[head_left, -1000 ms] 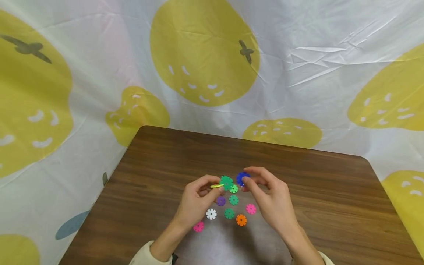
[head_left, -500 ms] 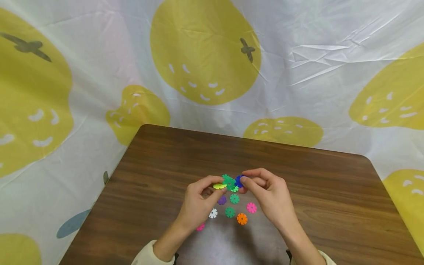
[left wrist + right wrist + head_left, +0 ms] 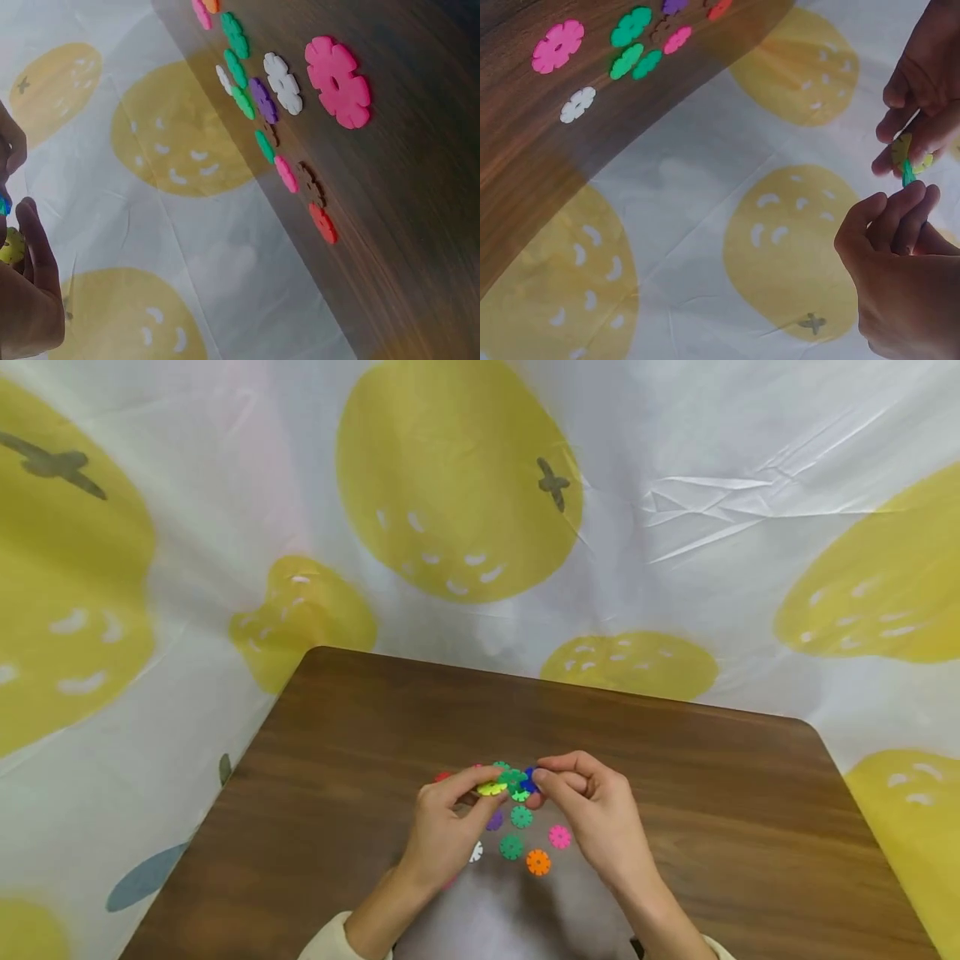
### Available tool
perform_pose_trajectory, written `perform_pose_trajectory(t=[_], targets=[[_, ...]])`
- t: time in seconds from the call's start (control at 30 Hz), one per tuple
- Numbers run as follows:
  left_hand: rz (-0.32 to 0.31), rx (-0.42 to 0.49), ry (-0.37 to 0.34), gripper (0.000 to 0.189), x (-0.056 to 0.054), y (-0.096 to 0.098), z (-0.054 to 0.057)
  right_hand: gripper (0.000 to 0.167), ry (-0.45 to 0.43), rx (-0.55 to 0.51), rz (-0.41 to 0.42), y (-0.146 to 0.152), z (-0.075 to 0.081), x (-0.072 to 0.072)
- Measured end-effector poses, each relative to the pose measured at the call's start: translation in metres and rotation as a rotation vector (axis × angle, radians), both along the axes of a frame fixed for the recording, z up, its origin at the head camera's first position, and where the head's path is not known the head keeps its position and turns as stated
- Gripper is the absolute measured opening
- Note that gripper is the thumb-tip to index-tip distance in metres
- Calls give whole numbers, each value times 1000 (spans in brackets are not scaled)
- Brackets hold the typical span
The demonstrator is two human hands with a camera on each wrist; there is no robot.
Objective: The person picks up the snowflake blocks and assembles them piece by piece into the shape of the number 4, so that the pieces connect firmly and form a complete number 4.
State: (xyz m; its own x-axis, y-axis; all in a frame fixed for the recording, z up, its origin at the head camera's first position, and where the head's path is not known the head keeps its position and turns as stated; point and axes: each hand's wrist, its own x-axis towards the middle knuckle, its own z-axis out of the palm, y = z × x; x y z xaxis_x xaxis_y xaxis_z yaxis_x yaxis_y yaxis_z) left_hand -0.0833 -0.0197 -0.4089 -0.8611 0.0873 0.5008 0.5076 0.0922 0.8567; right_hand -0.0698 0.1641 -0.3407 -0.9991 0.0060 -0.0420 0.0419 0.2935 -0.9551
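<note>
Head view: left hand (image 3: 438, 839) pinches a yellow disc (image 3: 491, 789) at its fingertips, right hand (image 3: 611, 827) pinches a blue disc (image 3: 529, 781), green disc (image 3: 512, 778) between them, all above the table (image 3: 712, 818). Left wrist view: yellow disc at left hand's fingers, loose discs (image 3: 337, 82) well apart on table. Right wrist view: green disc between both hands, just beside right fingertips.
</note>
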Motion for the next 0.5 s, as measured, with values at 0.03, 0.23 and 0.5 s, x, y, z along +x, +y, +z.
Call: perform_pose_trajectory(t=[0.03,0.23,0.5], targets=[[-2,-7,-12,20,1,-1,-1,25,-1,-4,0,-1,-2,0],[-23,-17,-122,23,14,-6,-9,23,-33,-32,32,-5,-14,3],[-80,60,-280,14,21,-9,-11,30,-59,4,149,-5,-25,3]])
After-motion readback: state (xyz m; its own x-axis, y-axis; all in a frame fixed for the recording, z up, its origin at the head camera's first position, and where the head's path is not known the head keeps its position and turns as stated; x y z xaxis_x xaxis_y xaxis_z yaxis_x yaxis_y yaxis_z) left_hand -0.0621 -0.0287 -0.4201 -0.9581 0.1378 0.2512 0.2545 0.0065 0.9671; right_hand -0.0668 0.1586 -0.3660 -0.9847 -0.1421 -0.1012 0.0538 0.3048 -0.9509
